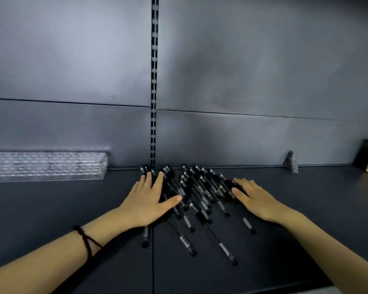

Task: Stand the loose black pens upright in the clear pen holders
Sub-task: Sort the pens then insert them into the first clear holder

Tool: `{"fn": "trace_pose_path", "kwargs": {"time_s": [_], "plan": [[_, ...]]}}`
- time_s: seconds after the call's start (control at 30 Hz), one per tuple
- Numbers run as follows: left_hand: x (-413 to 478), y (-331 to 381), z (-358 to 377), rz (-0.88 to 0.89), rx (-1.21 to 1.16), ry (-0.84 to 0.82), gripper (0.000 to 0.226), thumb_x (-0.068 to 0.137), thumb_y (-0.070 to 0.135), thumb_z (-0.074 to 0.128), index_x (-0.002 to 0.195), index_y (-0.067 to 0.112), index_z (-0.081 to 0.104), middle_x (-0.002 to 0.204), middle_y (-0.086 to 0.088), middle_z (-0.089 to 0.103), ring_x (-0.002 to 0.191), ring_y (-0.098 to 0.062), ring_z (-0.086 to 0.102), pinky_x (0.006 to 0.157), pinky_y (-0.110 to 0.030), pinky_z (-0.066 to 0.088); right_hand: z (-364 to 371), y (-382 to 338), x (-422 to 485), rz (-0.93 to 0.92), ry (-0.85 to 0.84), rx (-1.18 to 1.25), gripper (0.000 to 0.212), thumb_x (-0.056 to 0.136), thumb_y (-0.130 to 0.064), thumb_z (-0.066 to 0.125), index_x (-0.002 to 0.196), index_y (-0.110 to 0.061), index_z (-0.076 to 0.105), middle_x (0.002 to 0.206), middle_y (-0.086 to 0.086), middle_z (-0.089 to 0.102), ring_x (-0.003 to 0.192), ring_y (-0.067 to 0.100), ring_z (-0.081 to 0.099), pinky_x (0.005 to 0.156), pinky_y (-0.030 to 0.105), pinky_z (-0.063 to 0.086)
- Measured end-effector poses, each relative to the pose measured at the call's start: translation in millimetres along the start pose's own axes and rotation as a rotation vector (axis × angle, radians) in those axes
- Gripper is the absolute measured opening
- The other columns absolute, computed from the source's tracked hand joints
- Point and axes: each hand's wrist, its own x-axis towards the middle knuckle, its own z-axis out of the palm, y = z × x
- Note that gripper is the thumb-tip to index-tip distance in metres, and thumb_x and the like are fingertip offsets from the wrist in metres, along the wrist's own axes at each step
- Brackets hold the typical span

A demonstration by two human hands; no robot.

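Pens: the loose black pens lay in a crisscross heap on the shelf, their far ends close to the back panel. A few strays lay apart toward the near edge.

Holders: the clear pen holders sat at the far left of the shelf against the back panel, well apart from the heap. No pen showed in them.

Left hand: your left hand rested flat on the left edge of the heap, its grip apart, fingers straight and clamped on nothing. A dark cord circled that wrist.

Right hand: your right hand lay flat on the right edge of the heap, its grip likewise apart and holding nothing.

Progress: judging by the layout, you had not yet stood any pen upright.

Handling: the pens looked light, stiff and smooth. Their round barrels would probably roll or slip if pushed sideways.

Where to take hold: a pinch at mid-barrel, on a stray or a top-lying pen, would likely lift cleanly without dragging its neighbours.

Risk: a bunch grabbed crosswise would probably jam at the holder openings.
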Motion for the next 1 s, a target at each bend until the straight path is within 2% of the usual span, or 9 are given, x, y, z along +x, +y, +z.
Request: {"fn": "trace_pose_path", "kwargs": {"time_s": [0.2,0.3,0.4,0.6,0.67,0.8,0.9,0.97,1.0], "plan": [[8.5,20.0,10.8,-0.002,-0.04,0.033,0.085,0.087,0.071,0.017,0.154,0.027,-0.011,0.162,-0.009,-0.011,0.15,-0.023,-0.011,0.12,-0.034,-0.004,1.5,-10.2,19.0,-0.065,-0.064,0.02,0.063,0.1,-0.055,0.025,0.155,-0.031,0.005,0.163,0.0,0.003,0.15,0.021,-0.005,0.12,0.037,0.004],[14.4,22.8,16.0,-0.024,-0.085,0.107,0.074,0.095,0.063,0.022,0.156,0.027,-0.001,0.163,-0.008,0.003,0.15,-0.024,-0.002,0.122,-0.038,0.005,4.1,-15.3,26.1,-0.101,-0.079,-0.004,0.064,0.099,-0.057,0.022,0.154,-0.031,0.001,0.163,0.001,0.0,0.15,0.022,-0.006,0.12,0.038,0.002],[19.8,24.7,19.5,-0.034,-0.151,0.189,0.06,0.101,0.051,0.027,0.154,0.027,0.013,0.156,-0.006,0.02,0.143,-0.027,0.013,0.116,-0.038,0.017,6.3,-20.9,32.4,-0.139,-0.087,-0.001,0.065,0.099,-0.058,0.021,0.154,-0.031,0.0,0.163,0.002,-0.002,0.15,0.021,-0.006,0.12,0.037,0.001],[52.1,13.9,17.0,-0.073,-0.136,0.376,0.049,0.101,0.046,0.037,0.144,0.022,0.041,0.138,-0.008,0.043,0.131,-0.032,0.033,0.11,-0.04,0.027,12.9,-48.7,40.0,-0.247,-0.137,0.045,0.069,0.098,-0.059,0.025,0.154,-0.029,-0.003,0.163,0.005,-0.005,0.15,0.023,-0.007,0.121,0.039,0.002],[59.0,11.4,15.2,-0.069,-0.192,0.43,0.041,0.102,0.036,0.043,0.138,0.017,0.047,0.133,-0.011,0.047,0.128,-0.033,0.036,0.107,-0.039,0.029,15.3,-60.8,39.2,-0.288,-0.143,0.058,0.071,0.098,-0.06,0.028,0.154,-0.029,-0.002,0.163,0.004,-0.004,0.15,0.023,-0.007,0.122,0.041,0.002],[60.3,8.7,8.0,-0.137,-0.123,0.665,0.032,0.103,0.024,0.042,0.129,0.012,0.056,0.129,-0.013,0.053,0.12,-0.036,0.042,0.099,-0.043,0.036,16.1,-70.8,32.7,-0.341,-0.189,0.19,0.07,0.098,-0.059,0.03,0.154,-0.033,-0.003,0.162,0.0,-0.013,0.149,0.024,-0.012,0.121,0.042,0.0],[37.6,16.2,-2.3,-0.139,-0.094,0.66,0.038,0.1,0.038,0.041,0.128,0.016,0.056,0.13,-0.008,0.055,0.121,-0.033,0.042,0.101,-0.042,0.035,6.9,-59.5,29.8,-0.339,-0.195,0.306,0.069,0.096,-0.062,0.032,0.153,-0.039,0.001,0.161,-0.006,-0.018,0.149,0.021,-0.01,0.121,0.044,0.004],[2.5,33.4,-6.8,0.002,-0.059,0.51,0.066,0.087,0.069,0.033,0.132,0.025,0.052,0.139,0.003,0.048,0.131,-0.022,0.035,0.108,-0.037,0.027,1.1,-46.5,28.3,-0.383,-0.21,0.304,0.069,0.093,-0.065,0.032,0.152,-0.042,0.006,0.161,-0.009,-0.017,0.149,0.015,-0.007,0.121,0.039,0.004],[-17.8,45.0,-6.9,0.077,-0.033,0.399,0.082,0.077,0.082,0.025,0.138,0.031,0.046,0.147,0.009,0.039,0.139,-0.016,0.026,0.112,-0.036,0.018,-0.4,-40.7,27.0,-0.413,-0.215,0.267,0.07,0.09,-0.069,0.031,0.152,-0.043,0.009,0.161,-0.011,-0.016,0.149,0.014,-0.006,0.121,0.038,0.005]]}}
